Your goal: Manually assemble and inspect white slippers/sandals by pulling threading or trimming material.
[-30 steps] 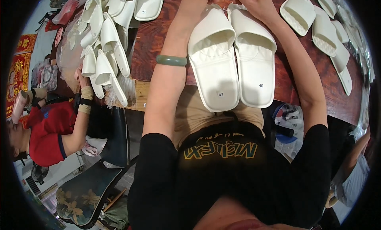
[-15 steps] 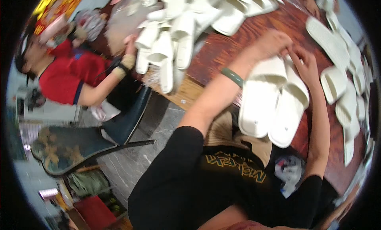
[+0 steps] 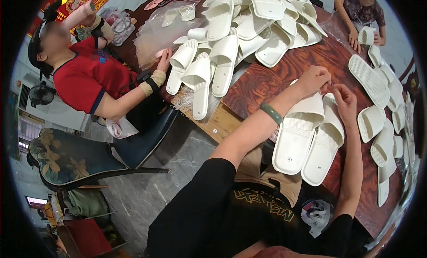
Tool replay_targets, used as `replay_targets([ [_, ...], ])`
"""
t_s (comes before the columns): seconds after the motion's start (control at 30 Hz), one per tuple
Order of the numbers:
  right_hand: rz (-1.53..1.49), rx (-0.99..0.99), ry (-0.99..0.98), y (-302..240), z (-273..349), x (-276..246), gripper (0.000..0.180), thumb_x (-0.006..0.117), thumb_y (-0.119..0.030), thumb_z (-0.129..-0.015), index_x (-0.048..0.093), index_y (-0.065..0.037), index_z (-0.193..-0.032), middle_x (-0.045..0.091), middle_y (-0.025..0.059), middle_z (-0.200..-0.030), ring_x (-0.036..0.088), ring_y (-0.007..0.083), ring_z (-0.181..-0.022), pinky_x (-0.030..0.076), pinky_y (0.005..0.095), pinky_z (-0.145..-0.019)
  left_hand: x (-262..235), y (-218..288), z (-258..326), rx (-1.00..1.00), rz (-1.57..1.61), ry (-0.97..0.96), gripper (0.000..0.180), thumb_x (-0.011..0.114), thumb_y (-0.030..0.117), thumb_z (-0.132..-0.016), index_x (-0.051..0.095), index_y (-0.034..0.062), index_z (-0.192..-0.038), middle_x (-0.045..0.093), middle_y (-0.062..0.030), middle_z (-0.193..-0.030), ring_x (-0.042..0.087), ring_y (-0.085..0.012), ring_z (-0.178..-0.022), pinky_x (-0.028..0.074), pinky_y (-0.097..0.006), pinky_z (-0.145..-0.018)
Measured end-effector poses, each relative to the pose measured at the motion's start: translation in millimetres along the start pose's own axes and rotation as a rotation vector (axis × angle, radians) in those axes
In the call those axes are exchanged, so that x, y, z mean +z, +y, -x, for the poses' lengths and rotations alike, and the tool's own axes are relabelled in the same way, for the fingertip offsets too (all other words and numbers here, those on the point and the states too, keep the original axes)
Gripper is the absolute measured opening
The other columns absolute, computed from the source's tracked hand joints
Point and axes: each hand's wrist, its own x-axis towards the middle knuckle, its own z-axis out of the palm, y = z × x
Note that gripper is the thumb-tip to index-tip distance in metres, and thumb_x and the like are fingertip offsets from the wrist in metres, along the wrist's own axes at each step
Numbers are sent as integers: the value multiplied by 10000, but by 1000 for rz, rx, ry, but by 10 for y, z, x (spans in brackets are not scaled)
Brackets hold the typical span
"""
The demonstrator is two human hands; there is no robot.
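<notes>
A pair of white slippers lies in front of me at the table's near edge, toes away from me: a left one [image 3: 291,144] and a right one [image 3: 324,144] side by side, heels over the edge. My left hand [image 3: 315,80] is closed in a pinch just beyond their toes, its wrist wearing a green bangle [image 3: 270,113]. Close by, my right hand [image 3: 345,100] pinches too, fingertips almost meeting the left's. Something thin seems to run between the fingertips, too small to make out.
White slippers pile up [image 3: 240,31] at the far left; more lie along the right side [image 3: 382,138] of the wooden table [image 3: 253,82]. A person in red [image 3: 89,75] works at the left beside a dark chair [image 3: 75,160]. Another person [image 3: 364,13] handles a slipper at the far right.
The whole view has shifted, so the table and slippers sit lower in the picture and more of the far person shows. My hands stay pinched together by the slippers' toes.
</notes>
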Motion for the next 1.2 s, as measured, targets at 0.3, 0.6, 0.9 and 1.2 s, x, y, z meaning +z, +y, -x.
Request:
replay_targets([
  [0.3, 72, 78, 17, -52, 10, -22, 140, 554, -123, -905, 613, 4, -900, 546, -45, -710, 455, 13, -620, 347, 172, -540, -3, -138, -78, 46, 132, 46, 99, 619, 76, -838, 627, -20, -858, 643, -40, -811, 576, -86, -696, 464, -226, -647],
  [0.6, 58, 138, 11, -84, 44, -7, 145, 555, -139, -902, 606, -12, -853, 486, -66, -642, 389, 4, -549, 288, 179, -482, -27, -115, -53, 25, 93, -39, 136, 645, 99, -825, 648, -25, -880, 645, -45, -823, 566, -69, -742, 455, -207, -674],
  [0.9, 17, 166, -45, -97, 35, -8, 144, 564, -141, -897, 617, -11, -865, 492, -68, -644, 404, 2, -565, 303, 178, -489, -29, -95, -42, -73, 140, -67, 140, 631, 109, -839, 636, -11, -910, 634, -28, -791, 562, -68, -710, 452, -212, -635],
  [1.2, -40, 125, -11, -21, -10, -39, 139, 571, -132, -885, 620, -4, -860, 515, -67, -661, 413, 7, -575, 316, 175, -513, -29, -61, -37, -25, 155, 31, 119, 640, 90, -808, 646, -25, -838, 632, -39, -751, 566, -85, -680, 453, -219, -612],
])
